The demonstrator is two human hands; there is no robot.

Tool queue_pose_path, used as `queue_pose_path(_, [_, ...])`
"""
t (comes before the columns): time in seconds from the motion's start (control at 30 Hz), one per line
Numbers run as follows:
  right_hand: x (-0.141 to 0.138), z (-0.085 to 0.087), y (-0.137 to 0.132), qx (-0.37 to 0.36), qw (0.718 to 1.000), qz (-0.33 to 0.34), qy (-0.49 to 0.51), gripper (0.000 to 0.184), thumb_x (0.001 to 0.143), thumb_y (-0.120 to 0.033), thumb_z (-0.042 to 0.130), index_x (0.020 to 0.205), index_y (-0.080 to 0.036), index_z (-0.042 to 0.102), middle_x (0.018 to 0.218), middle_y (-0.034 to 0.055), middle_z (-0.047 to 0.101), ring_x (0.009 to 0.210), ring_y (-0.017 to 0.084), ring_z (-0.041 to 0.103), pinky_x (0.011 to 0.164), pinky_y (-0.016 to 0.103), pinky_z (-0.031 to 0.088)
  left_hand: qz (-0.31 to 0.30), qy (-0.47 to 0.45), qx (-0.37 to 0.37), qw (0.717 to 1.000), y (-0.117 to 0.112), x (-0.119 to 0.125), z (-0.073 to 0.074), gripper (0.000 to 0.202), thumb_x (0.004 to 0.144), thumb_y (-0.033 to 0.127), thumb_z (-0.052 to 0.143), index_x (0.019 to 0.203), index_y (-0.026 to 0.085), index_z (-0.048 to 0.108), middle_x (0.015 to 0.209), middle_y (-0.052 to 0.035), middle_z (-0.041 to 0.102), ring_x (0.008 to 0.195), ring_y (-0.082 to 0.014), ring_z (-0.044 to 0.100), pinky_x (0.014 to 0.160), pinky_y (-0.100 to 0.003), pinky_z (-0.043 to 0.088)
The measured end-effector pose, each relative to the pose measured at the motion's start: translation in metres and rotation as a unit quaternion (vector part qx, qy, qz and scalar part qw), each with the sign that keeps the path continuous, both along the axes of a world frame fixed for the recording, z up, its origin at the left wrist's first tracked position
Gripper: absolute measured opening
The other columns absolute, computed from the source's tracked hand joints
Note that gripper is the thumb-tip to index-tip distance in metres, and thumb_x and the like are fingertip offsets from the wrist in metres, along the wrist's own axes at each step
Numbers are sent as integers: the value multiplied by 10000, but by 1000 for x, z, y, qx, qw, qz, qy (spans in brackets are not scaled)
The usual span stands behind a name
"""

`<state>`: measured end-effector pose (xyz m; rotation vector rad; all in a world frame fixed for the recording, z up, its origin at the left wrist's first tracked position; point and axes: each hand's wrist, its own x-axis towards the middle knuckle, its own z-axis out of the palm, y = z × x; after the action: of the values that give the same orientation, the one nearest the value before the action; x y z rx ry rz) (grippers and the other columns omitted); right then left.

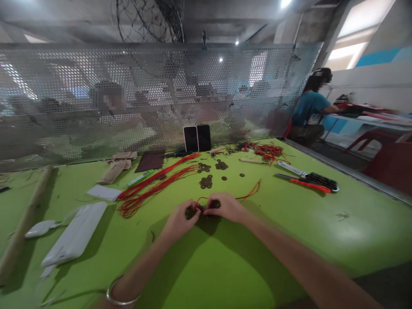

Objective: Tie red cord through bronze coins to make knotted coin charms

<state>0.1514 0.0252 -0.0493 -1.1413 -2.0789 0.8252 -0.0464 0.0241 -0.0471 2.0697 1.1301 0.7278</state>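
Both my hands meet at the middle of the green table [225, 266]. My left hand [180, 219] and my right hand [225, 207] are closed in pinches on a red cord [247, 195] and some dark coins between the fingertips. The cord's free end trails off to the right of my right hand. Loose dark coins [206, 182] lie in small piles just beyond my hands. A bundle of long red cords [151, 189] stretches to the left of them. A metal bangle [119, 298] circles my left wrist.
Two phones [197, 138] lean against a perforated metal screen [144, 94] at the table's far edge. Scissors and a black comb [309, 178] lie at right, white pouches [75, 234] and a wooden stick [22, 223] at left. A person in a blue shirt [310, 107] sits far right.
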Motion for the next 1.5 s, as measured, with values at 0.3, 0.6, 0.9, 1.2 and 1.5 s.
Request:
queue_pose_path(0.3, [24,3,3,16,999,-25,-45,214,768,-368,634,749,-155,627,735,36,649,645,147,575,604,262,430,-9,-23,-29,999,9,-9,-7,179,785,253,516,641,189,431,890,-78,652,840,-186,619,756,-341,523])
queue_pose_path(0.6, [8,-4,-2,-18,986,-82,143,92,718,-220,619,732,-170,543,754,31,636,674,145,593,646,278,487,4,46,63,997,2,-3,-4,102,774,224,504,681,189,483,796,-41,630,743,-175,592,685,-328,509])
queue_pose_path(0.9, [21,1,2,122,987,-107,5,68,733,-122,582,770,-168,549,758,32,606,682,152,564,653,294,474,9,-8,44,999,-4,-1,2,91,767,220,522,684,188,501,835,-58,632,798,-181,595,715,-321,509])
queue_pose_path(1.2, [21,0,6,-51,982,-97,157,152,796,-290,552,852,-155,593,819,51,631,725,152,596,707,319,488,38,-29,-32,998,-4,-3,2,128,763,276,559,680,187,517,806,-48,637,791,-196,594,730,-350,502])
queue_pose_path(1.5, [16,-2,8,-189,915,-51,352,197,748,-349,618,853,-190,568,731,-17,546,675,106,536,731,287,462,69,-93,-118,986,-4,-3,12,208,743,343,614,684,160,534,856,-60,653,831,-205,605,767,-381,493])
